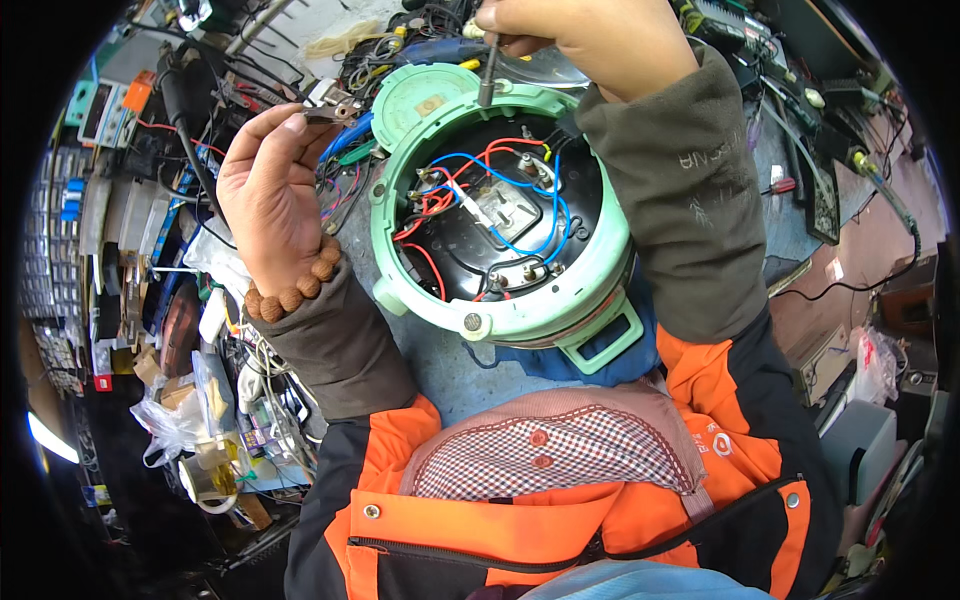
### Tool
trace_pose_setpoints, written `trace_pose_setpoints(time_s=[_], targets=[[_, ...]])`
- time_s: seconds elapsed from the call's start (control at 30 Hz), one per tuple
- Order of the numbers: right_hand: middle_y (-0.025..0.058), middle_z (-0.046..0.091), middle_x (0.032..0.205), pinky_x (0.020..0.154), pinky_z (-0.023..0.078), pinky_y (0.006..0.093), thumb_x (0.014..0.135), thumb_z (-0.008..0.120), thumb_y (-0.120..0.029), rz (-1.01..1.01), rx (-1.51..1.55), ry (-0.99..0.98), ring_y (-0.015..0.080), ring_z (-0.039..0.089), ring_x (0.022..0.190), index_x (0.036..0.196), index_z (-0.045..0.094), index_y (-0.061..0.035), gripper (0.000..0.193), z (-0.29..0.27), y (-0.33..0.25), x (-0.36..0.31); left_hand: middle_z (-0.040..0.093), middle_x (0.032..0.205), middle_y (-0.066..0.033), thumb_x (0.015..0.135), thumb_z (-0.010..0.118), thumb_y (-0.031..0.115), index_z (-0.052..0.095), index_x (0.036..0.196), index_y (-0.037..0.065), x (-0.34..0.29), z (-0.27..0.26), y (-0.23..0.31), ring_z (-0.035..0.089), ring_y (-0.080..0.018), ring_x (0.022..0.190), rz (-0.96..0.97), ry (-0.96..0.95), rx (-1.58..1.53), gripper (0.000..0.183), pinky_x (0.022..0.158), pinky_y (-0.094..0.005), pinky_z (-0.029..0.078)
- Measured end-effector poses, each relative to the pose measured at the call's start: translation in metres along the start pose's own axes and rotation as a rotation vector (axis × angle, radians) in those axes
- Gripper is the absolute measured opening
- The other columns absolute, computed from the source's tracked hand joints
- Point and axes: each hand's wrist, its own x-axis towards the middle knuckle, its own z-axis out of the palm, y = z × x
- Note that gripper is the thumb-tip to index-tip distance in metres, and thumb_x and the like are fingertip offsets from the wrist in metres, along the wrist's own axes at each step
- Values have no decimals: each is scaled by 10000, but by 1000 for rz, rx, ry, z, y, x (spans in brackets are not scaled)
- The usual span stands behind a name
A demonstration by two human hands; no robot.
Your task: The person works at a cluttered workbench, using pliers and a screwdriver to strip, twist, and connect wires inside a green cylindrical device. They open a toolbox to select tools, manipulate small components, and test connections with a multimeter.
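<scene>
A round mint-green appliance housing [470, 322] with a side handle lies open in front of me. Inside its black bowl, red and blue wires [560, 222] run between metal terminals around a pale central plate [502, 210]. Left of the housing, my left hand [275, 185] is raised, pinching a small metal piece [335, 112] between thumb and fingers. Over the far rim, my right hand [560, 35] grips a slim metal rod-shaped tool [489, 75], pointed downward with its lower end at the rim. Its upper end is hidden by my fingers.
A round green cover [425, 105] lies behind the housing. Tangled cables and tools [400, 45] fill the far bench. Blue cloth [600, 370] sits under the housing's near side. Plastic bags and loose parts [205, 400] crowd the left; a red-handled tool [780, 186] lies right.
</scene>
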Motion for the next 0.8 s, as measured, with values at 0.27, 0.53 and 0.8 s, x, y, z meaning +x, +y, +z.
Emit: trace_pose_setpoints(time_s=[0.27, 0.53, 0.8], targets=[[145, 732, 822, 728, 593, 378, 896, 795, -185, -369, -549, 233, 243, 728, 759, 1031, 724, 11, 248, 5, -8, -24, 760, 1121, -208, 1036, 643, 45, 627, 1321, -66, 11, -12, -9, 752, -309, 1056, -118, 113, -61, 306, 1029, -507, 596], [172, 733, 849, 731, 596, 405, 932, 739, -208, -246, -459, 234, 294, 739, 766, 1072, 727, 0, 252, 5, -11, -22, 739, 1186, -170, 1063, 640, 137, 633, 1345, -101, 14, -21, -18, 680, -283, 1180, -233, 112, -140, 369, 1135, -481, 530], [222, 763, 864, 730, 616, 432, 733, 832, -71, -50, -319, 127, 315, 786, 806, 1045, 753, 33, 339, 6, 16, 13, 651, 1476, -193, 1153, 558, 154, 613, 1480, -16, 11, -87, -35, 600, -313, 1392, -250, -92, -268, 373, 1261, -454, 435]])
